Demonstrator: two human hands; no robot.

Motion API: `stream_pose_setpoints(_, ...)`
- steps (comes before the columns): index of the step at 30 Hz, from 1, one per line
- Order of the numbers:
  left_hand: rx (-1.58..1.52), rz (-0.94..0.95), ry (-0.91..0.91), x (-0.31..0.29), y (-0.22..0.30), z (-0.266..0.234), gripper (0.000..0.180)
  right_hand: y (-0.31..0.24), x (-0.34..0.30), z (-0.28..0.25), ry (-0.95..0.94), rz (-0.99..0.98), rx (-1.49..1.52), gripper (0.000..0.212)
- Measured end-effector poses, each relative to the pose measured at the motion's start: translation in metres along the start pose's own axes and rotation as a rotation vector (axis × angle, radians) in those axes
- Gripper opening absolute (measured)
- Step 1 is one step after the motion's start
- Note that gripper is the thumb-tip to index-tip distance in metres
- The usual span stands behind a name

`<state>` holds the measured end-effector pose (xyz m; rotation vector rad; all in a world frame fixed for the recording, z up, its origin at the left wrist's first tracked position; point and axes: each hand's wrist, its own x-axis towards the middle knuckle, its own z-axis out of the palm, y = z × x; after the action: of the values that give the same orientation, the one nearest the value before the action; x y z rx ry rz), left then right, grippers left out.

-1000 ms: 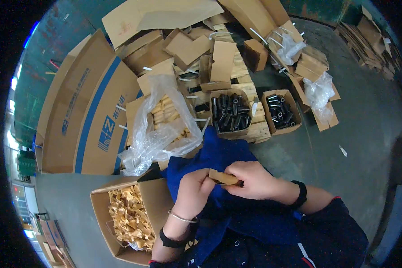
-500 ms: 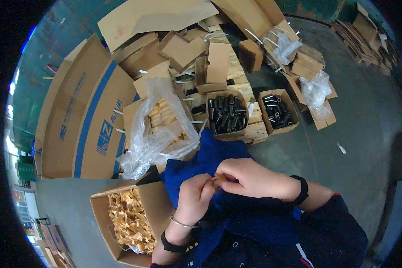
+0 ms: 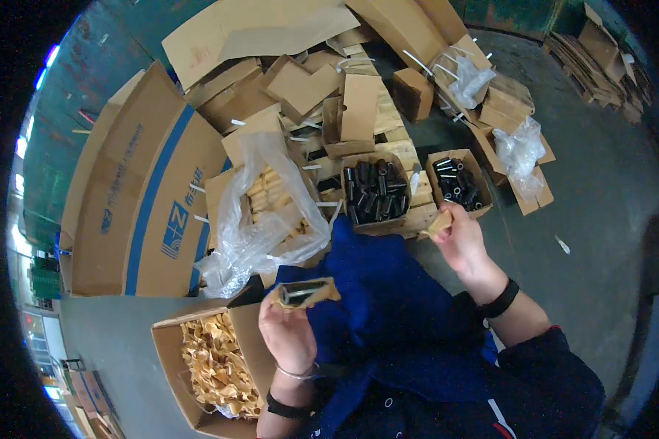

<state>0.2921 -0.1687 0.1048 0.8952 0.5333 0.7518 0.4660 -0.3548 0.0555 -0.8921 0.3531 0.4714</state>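
Note:
My left hand (image 3: 287,335) holds up a dark, shiny metal tube (image 3: 294,293), with brown wrapping paper (image 3: 327,290) still partly around it. In my right hand (image 3: 463,240) a torn piece of brown paper (image 3: 439,222) is pinched between the fingers. That hand is in front of a small carton (image 3: 485,208) of black metal tubes (image 3: 458,183). Another carton of black tubes (image 3: 377,192) stands to its left on the pallet. Below my left hand, an open carton (image 3: 170,377) is heaped with crumpled brown paper (image 3: 220,358). Blue cloth (image 3: 373,271) covers my lap.
Left of the tubes, a carton lined with clear plastic (image 3: 260,241) contains paper-wrapped rolls (image 3: 269,192). Large cardboard sheets (image 3: 150,205) lean at the left. Opened boxes (image 3: 359,110) lie on the wooden pallet (image 3: 395,132). Plastic film (image 3: 520,150) and flattened cardboard (image 3: 593,73) are at the right.
My hands were together over my lap, fingers at the brown paper. Now they are apart: the left has moved left with the exposed tube, the right forward and right with torn paper.

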Motion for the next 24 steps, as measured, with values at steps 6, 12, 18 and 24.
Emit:
stream_pose_setpoints(6,0.169,-0.149,-0.202,0.010,0.008,-0.001,0.027,-0.004,-0.031,0.039,-0.545,-0.162,-0.744,0.010)
stream_pose_setpoints(12,0.734,-0.175,-0.547,0.001,0.009,0.006,0.034,-0.010,-0.067,0.076,-1.230,-0.830,-1.456,0.013)
stream_pose_setpoints(18,1.033,0.012,-0.481,0.012,-0.011,-0.009,0.030,-0.017,-0.060,0.058,-1.261,-0.722,-1.639,0.014)
stream_pose_setpoints(24,0.358,-0.169,0.172,0.047,0.024,-0.086,0.030,-0.048,0.018,-0.022,-0.297,-0.498,-0.636,0.014)
